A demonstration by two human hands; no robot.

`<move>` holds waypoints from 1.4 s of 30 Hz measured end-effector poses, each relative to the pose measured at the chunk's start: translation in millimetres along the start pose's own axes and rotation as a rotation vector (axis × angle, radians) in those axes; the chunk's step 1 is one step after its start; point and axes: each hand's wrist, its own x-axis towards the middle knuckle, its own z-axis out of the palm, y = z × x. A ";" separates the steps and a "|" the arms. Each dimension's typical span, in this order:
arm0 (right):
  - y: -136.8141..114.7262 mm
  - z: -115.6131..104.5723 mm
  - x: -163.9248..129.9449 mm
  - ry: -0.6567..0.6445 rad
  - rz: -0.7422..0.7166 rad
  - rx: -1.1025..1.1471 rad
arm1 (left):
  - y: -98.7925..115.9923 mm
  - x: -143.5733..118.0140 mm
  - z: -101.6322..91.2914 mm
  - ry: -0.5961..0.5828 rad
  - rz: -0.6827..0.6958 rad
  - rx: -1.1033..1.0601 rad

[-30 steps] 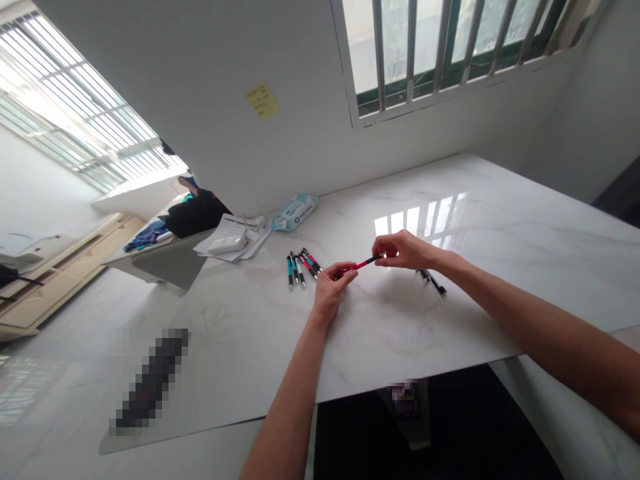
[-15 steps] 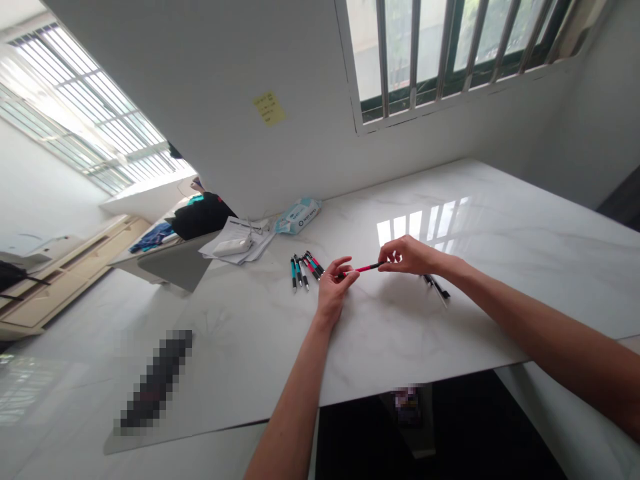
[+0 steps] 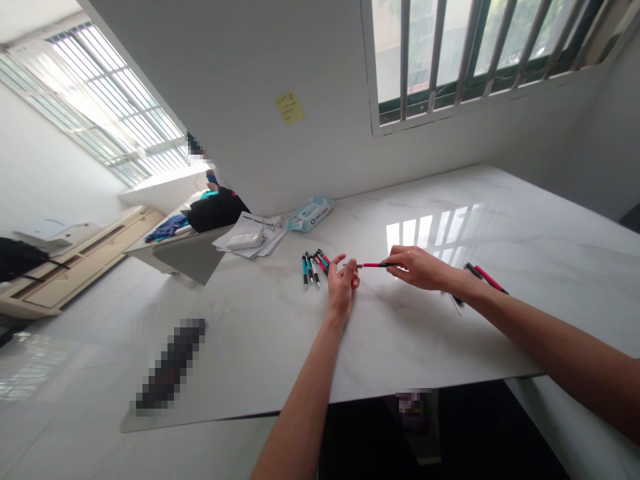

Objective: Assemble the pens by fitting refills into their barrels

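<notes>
A red and black pen (image 3: 373,265) is held level above the table between my two hands. My left hand (image 3: 342,291) pinches its left end, where a thin silvery part shows by the thumb. My right hand (image 3: 416,268) grips the black right end between thumb and fingers. Just left of my left hand lies a group of several pens (image 3: 311,269), teal, white and red with black grips. Partly behind my right forearm, a red pen part (image 3: 491,279), dark pen parts and a thin whitish stick (image 3: 456,305) rest on the table.
The white marbled table (image 3: 400,340) has its front edge close to my body. At the back stand a wipes packet (image 3: 311,215) and papers (image 3: 250,233) with a white device on them. A blurred-out dark object (image 3: 173,367) lies at front left.
A silvery part now shows at the pen's left end, between the red barrel and my left fingers. The view has shifted a little, and the red part beyond my right forearm has come into sight.
</notes>
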 end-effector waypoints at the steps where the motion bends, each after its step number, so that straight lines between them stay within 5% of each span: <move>1: 3.8 1.1 1.0 0.004 0.025 -0.007 | -0.5 -0.3 0.3 0.020 0.002 -0.007; 7: 20.3 16.4 5.2 0.017 0.147 0.032 | -7.2 -8.3 2.8 -0.074 0.070 0.239; 16: -8.0 46.5 40.3 -0.038 0.241 -0.225 | -9.0 -25.1 6.0 -0.099 0.117 0.360; 25: -30.0 91.8 115.8 -0.071 0.259 -0.067 | -9.1 -23.5 1.0 0.077 0.151 0.264; 30: -37.0 108.9 131.9 -0.098 0.305 0.026 | -8.0 -23.3 0.2 0.144 0.155 0.301; 36: -34.2 95.5 124.0 -0.124 0.273 0.080 | -6.9 -22.8 1.8 0.112 0.209 0.337; 42: -2.5 43.3 78.9 -0.147 0.189 0.107 | -8.2 -20.8 1.2 0.080 0.188 0.364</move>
